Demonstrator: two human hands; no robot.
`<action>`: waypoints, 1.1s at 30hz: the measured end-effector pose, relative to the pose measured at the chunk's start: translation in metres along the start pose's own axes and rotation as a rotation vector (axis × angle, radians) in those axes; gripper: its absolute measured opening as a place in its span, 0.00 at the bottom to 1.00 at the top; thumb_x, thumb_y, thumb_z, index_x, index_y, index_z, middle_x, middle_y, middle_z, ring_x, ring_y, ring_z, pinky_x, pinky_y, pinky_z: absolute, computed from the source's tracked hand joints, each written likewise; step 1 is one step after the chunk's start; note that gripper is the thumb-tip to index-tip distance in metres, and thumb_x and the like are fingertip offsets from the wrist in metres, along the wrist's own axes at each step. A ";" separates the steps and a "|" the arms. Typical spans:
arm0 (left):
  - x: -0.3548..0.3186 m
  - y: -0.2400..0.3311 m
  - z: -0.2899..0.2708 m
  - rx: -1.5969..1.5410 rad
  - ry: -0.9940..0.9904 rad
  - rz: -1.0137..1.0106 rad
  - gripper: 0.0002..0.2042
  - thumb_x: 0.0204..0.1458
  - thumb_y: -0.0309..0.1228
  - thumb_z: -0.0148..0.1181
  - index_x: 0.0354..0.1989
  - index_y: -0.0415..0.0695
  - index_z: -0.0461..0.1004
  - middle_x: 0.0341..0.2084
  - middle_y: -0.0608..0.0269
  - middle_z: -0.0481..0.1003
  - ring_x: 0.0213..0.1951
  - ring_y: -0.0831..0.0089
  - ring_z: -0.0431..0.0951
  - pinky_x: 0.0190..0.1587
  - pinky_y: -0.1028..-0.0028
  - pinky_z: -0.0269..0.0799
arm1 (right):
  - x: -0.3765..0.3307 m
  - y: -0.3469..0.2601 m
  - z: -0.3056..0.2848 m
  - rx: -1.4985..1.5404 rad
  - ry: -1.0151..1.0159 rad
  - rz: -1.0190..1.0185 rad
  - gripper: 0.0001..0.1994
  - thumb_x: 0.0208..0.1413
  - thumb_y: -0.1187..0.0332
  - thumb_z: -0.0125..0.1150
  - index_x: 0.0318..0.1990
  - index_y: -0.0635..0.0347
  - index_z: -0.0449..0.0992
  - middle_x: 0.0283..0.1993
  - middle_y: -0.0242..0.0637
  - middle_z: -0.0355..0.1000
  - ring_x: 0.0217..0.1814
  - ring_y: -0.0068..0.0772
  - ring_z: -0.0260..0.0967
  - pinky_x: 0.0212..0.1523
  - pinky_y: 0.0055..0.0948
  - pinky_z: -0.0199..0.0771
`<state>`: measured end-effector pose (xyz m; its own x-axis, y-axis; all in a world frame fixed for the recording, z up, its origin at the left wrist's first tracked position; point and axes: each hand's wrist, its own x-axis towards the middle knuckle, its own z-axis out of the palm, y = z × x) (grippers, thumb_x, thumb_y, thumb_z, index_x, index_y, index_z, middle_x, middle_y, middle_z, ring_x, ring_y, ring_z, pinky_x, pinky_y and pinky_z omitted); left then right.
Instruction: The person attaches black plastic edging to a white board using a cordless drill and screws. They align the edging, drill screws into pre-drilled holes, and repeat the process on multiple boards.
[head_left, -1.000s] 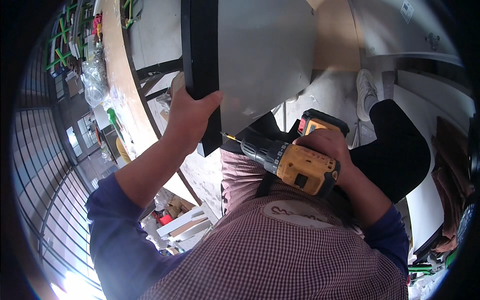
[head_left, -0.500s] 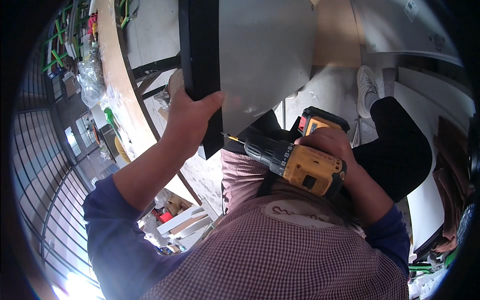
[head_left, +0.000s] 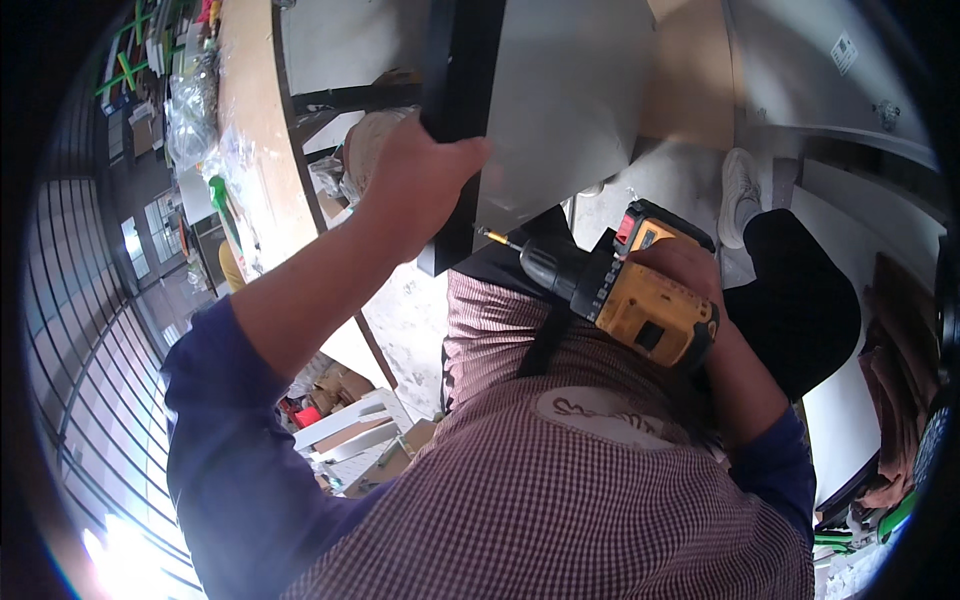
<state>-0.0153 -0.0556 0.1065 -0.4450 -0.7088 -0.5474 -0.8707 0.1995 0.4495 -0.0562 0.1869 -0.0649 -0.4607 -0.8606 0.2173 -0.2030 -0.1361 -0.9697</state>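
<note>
A grey panel (head_left: 565,105) with a thick black edge piece (head_left: 465,85) stands in front of me. My left hand (head_left: 410,185) is closed around the near end of that black edge, thumb across its face. In my right hand (head_left: 680,268) is a yellow and black cordless drill (head_left: 655,315), gripped by its handle. The drill points left, and its bit (head_left: 497,238) has its tip right at the black edge, just below my left thumb. I cannot tell whether the tip touches it.
A wooden workbench (head_left: 255,130) with plastic bags (head_left: 190,125) runs along the left. Below it lie white strips (head_left: 345,425) and cardboard scraps. A brown board (head_left: 690,75) stands beyond the panel; brown cloth-like pieces (head_left: 890,370) hang at the right. My shoe (head_left: 740,190) rests on the floor.
The panel's black edge and my left hand have shifted up and to the right in view. The drill has moved the same way, its tip staying close to the edge.
</note>
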 end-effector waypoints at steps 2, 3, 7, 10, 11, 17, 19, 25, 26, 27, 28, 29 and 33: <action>-0.003 0.000 0.001 -0.046 -0.012 -0.017 0.15 0.48 0.30 0.60 0.41 0.34 0.73 0.29 0.56 0.77 0.31 0.71 0.77 0.35 0.72 0.72 | -0.003 0.000 0.000 0.015 0.001 0.028 0.23 0.35 0.57 0.69 0.40 0.62 0.78 0.33 0.42 0.75 0.34 0.44 0.75 0.36 0.36 0.72; -0.003 0.000 0.002 -0.044 -0.006 -0.012 0.15 0.48 0.30 0.60 0.41 0.34 0.73 0.29 0.56 0.77 0.31 0.70 0.78 0.35 0.72 0.72 | -0.004 0.000 0.000 0.115 -0.025 0.101 0.25 0.34 0.57 0.70 0.41 0.63 0.77 0.34 0.42 0.75 0.34 0.42 0.75 0.37 0.35 0.73; -0.003 0.003 -0.001 -0.013 0.006 0.016 0.15 0.46 0.29 0.61 0.40 0.32 0.73 0.29 0.53 0.76 0.30 0.65 0.78 0.35 0.68 0.73 | -0.009 -0.004 0.003 -0.060 0.015 0.035 0.27 0.32 0.60 0.74 0.43 0.64 0.75 0.37 0.39 0.76 0.36 0.34 0.75 0.40 0.31 0.73; -0.007 0.005 -0.003 -0.076 -0.028 -0.011 0.16 0.46 0.29 0.61 0.41 0.31 0.73 0.30 0.52 0.76 0.32 0.64 0.78 0.36 0.66 0.73 | -0.010 -0.007 0.006 0.066 0.006 0.107 0.28 0.33 0.63 0.75 0.44 0.66 0.75 0.39 0.39 0.76 0.38 0.32 0.75 0.43 0.29 0.74; -0.008 0.006 -0.004 -0.100 -0.042 -0.019 0.16 0.46 0.29 0.61 0.41 0.31 0.73 0.30 0.52 0.76 0.32 0.64 0.78 0.37 0.66 0.73 | -0.010 -0.008 0.007 0.025 0.025 0.053 0.26 0.34 0.66 0.75 0.44 0.67 0.75 0.39 0.39 0.76 0.39 0.31 0.75 0.44 0.28 0.74; -0.008 0.008 -0.006 -0.074 -0.014 0.020 0.16 0.46 0.28 0.61 0.42 0.31 0.73 0.33 0.51 0.77 0.34 0.62 0.79 0.38 0.65 0.73 | -0.009 -0.014 0.008 0.352 0.007 0.324 0.22 0.40 0.71 0.72 0.46 0.62 0.74 0.43 0.35 0.74 0.46 0.29 0.74 0.46 0.28 0.75; -0.008 0.006 -0.006 -0.096 -0.018 0.048 0.16 0.46 0.28 0.61 0.42 0.31 0.73 0.34 0.51 0.77 0.34 0.61 0.79 0.38 0.64 0.73 | -0.008 -0.016 0.006 0.237 0.040 0.156 0.25 0.38 0.69 0.74 0.47 0.66 0.75 0.43 0.38 0.76 0.44 0.28 0.75 0.47 0.27 0.74; -0.009 0.001 -0.004 -0.141 -0.002 0.056 0.16 0.46 0.27 0.61 0.43 0.31 0.73 0.35 0.49 0.78 0.35 0.60 0.79 0.39 0.64 0.74 | -0.018 -0.009 0.011 0.246 0.105 0.016 0.29 0.36 0.70 0.76 0.49 0.68 0.73 0.46 0.43 0.75 0.47 0.30 0.74 0.51 0.30 0.72; -0.008 0.001 -0.004 -0.138 0.009 0.046 0.16 0.45 0.27 0.61 0.43 0.31 0.73 0.35 0.49 0.78 0.36 0.60 0.79 0.39 0.64 0.74 | -0.021 -0.005 0.013 0.219 0.119 0.004 0.29 0.37 0.70 0.76 0.51 0.67 0.72 0.47 0.42 0.74 0.50 0.31 0.73 0.53 0.31 0.70; -0.007 0.000 -0.004 -0.150 -0.012 0.074 0.16 0.45 0.27 0.62 0.42 0.32 0.74 0.34 0.48 0.78 0.36 0.60 0.79 0.39 0.64 0.74 | -0.026 0.000 0.014 0.189 0.129 -0.027 0.30 0.37 0.70 0.75 0.52 0.66 0.71 0.49 0.42 0.74 0.52 0.33 0.71 0.55 0.32 0.68; -0.006 -0.002 -0.005 -0.150 -0.027 0.089 0.16 0.44 0.27 0.62 0.42 0.32 0.74 0.34 0.48 0.78 0.36 0.59 0.79 0.39 0.63 0.74 | -0.030 0.006 0.016 0.162 0.141 -0.039 0.30 0.39 0.71 0.74 0.53 0.64 0.70 0.50 0.40 0.73 0.55 0.34 0.69 0.57 0.34 0.65; -0.004 -0.003 -0.005 -0.155 -0.029 0.100 0.16 0.44 0.27 0.62 0.42 0.32 0.74 0.34 0.48 0.78 0.36 0.59 0.79 0.40 0.63 0.74 | -0.034 0.013 0.018 0.108 0.158 -0.066 0.30 0.40 0.72 0.73 0.55 0.62 0.69 0.51 0.38 0.72 0.58 0.36 0.67 0.60 0.36 0.62; 0.004 -0.011 -0.004 -0.140 -0.002 0.114 0.17 0.42 0.27 0.64 0.42 0.32 0.75 0.34 0.49 0.78 0.37 0.58 0.79 0.41 0.63 0.74 | -0.047 0.042 0.019 -0.244 0.102 -0.166 0.40 0.38 0.67 0.77 0.58 0.61 0.59 0.59 0.43 0.64 0.61 0.40 0.65 0.61 0.36 0.61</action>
<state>-0.0063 -0.0633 0.1024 -0.5398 -0.6855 -0.4886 -0.7770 0.1824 0.6024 -0.0266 0.2122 -0.1184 -0.4853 -0.7813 0.3924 -0.4786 -0.1382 -0.8671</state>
